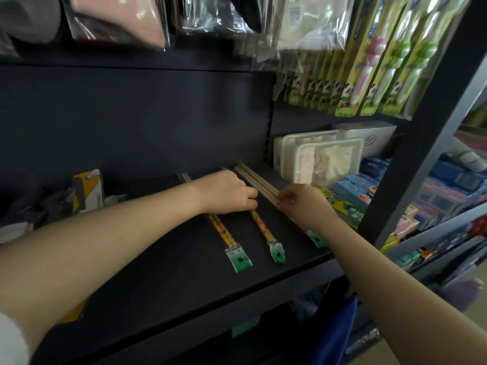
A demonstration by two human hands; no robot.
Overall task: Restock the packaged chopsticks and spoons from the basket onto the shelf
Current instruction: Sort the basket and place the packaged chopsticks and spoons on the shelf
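Reaching over the dark shelf (163, 259), I press my left hand (226, 192), fingers curled, on the middle chopstick pack (263, 227). My right hand (303, 204) pinches the right chopstick pack (257, 180). Another pack (224, 233) lies flat just beside them. All three have green tags near the shelf's front edge.

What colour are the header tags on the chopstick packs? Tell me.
Green header tags, each with a dark hole; head view.

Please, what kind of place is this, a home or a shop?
Most likely a small shop. Identical carded toothbrushes hang in a row, packaged chopsticks with hang tabs lie side by side on a dark metal shelf, and boxed goods fill the neighbouring shelf.
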